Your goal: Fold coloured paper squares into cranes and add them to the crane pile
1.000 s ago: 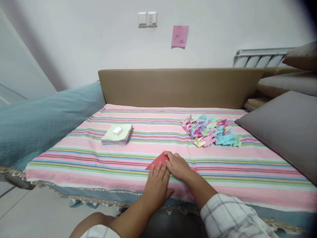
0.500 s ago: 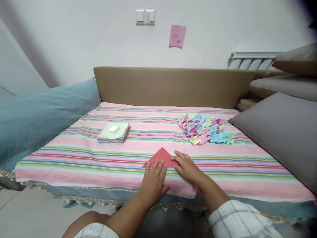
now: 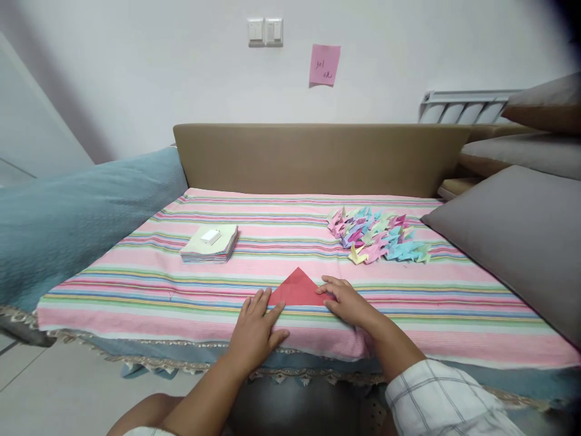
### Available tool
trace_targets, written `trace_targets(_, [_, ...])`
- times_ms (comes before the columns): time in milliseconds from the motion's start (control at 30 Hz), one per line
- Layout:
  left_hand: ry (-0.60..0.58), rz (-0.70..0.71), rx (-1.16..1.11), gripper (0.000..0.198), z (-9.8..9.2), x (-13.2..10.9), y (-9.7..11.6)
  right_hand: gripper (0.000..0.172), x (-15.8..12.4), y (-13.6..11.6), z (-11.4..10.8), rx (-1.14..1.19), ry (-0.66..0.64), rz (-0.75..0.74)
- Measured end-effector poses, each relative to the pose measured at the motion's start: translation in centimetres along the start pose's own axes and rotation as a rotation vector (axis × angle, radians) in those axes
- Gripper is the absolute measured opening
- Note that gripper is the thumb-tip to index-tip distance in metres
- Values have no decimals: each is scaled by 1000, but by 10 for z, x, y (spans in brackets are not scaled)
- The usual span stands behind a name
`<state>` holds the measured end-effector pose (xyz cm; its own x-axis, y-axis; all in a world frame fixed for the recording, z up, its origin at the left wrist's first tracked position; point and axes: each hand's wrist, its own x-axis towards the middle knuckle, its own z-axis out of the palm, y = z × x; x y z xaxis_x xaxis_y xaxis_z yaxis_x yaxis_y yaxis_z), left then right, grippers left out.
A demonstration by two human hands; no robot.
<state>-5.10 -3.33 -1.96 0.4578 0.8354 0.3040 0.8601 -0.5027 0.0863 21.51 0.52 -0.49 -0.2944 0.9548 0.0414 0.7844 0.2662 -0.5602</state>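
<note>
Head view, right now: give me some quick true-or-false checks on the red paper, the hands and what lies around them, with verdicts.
1. The red paper shows as a triangle. True.
2. A small white object lies on top of the paper stack. True.
3. The left hand rests on that stack. False: it is at the red paper's left corner.
4. The right hand is at the red paper's right corner. True.
5. The folded paper pieces are all one colour. False: they include pink, blue and yellow.
</note>
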Motion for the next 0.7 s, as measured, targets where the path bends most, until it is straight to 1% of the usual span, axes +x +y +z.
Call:
trace_targets(233, [52,-91,28,36,-9,-1,-17,37,-1,5,-1,5,12,-16])
trace_targets(333, [88,-105,57,31,-12,1,-21,36,-2,7,-2,0,29,-27])
trace_targets(500, [145,-141,81,27,-18,6,-25,35,-4,5,-4,-20,18,-29])
trace_targets(567, [216,-169,95,27,-22,9,-22,35,-5,2,-4,-30,22,-28])
trace_targets(633, [330,-184,96,28,-23,13,-16,36,-6,0,-4,-39,28,-33])
trace_targets(667, [371,-162,83,26,-23,14,-12,36,-6,-1,-4,-43,29,-38])
trace_targets(700, [379,-110,56,24,-22,15,-7,36,-6,-2,-4,-46,29,-43])
